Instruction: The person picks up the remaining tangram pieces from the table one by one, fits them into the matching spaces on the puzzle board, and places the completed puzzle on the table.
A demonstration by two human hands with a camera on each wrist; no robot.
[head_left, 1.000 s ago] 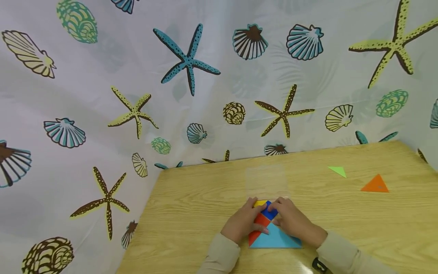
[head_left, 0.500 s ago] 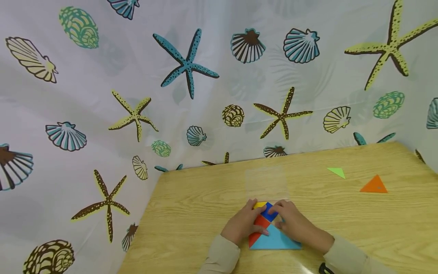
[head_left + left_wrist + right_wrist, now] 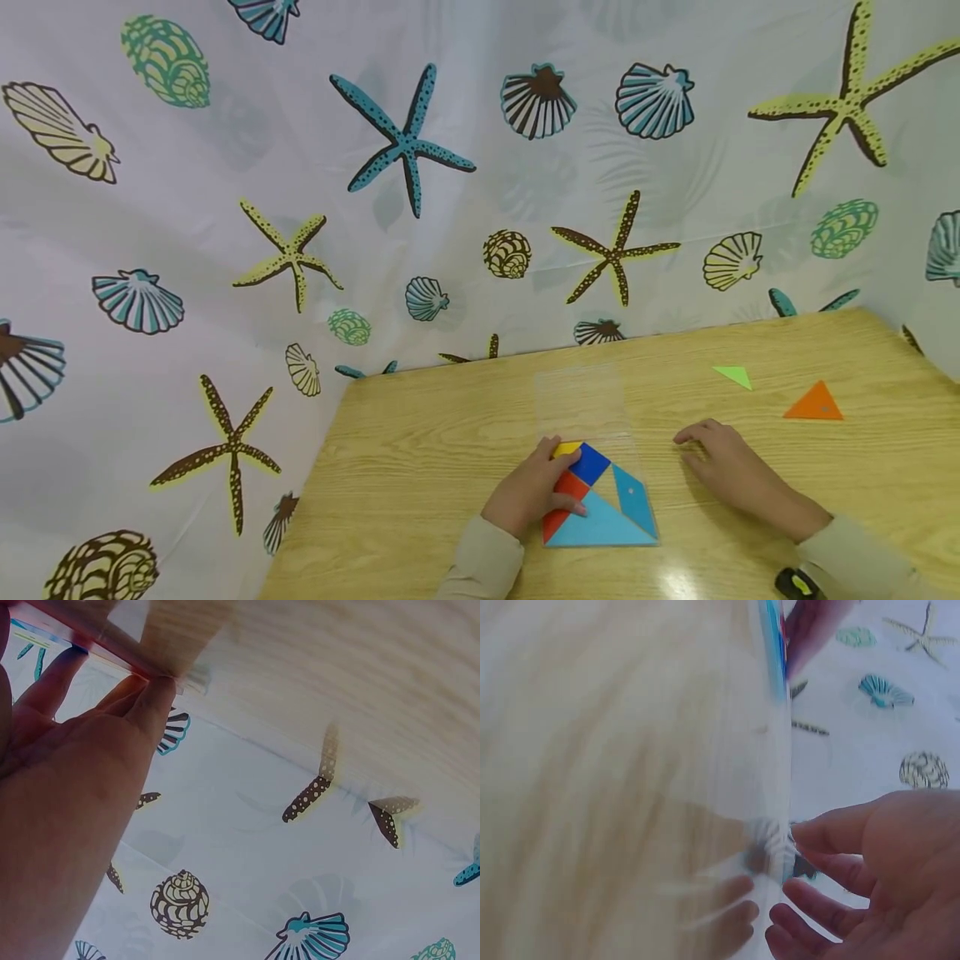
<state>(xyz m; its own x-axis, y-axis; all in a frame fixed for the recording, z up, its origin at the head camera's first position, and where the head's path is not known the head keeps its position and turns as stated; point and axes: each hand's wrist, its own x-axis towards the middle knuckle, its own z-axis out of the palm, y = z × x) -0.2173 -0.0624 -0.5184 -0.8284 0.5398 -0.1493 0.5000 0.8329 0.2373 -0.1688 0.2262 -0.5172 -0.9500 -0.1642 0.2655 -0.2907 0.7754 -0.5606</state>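
Observation:
Flat tangram pieces lie together on the table: a yellow piece (image 3: 567,447), a dark blue square (image 3: 591,464), a red piece (image 3: 572,486), a large light blue triangle (image 3: 611,527) and a blue parallelogram (image 3: 633,502). Between the square and the parallelogram a triangular gap shows bare wood. My left hand (image 3: 521,493) (image 3: 82,765) rests along the left side of these pieces, covering part of the red one, its thumb on the light blue triangle and a finger at the square. Apart from them, to the right, my right hand (image 3: 731,467) (image 3: 870,877) hovers low with loosely bent fingers and holds nothing.
A green triangle (image 3: 735,377) and an orange triangle (image 3: 813,402) lie farther back at the right of the wooden table (image 3: 420,467). A faint see-through sheet (image 3: 581,398) lies behind the joined pieces. A shell-patterned curtain (image 3: 450,233) hangs along the back and left.
My right hand has let go of the blue parallelogram and moved right, leaving that piece in plain sight. My left hand has stayed on the pieces.

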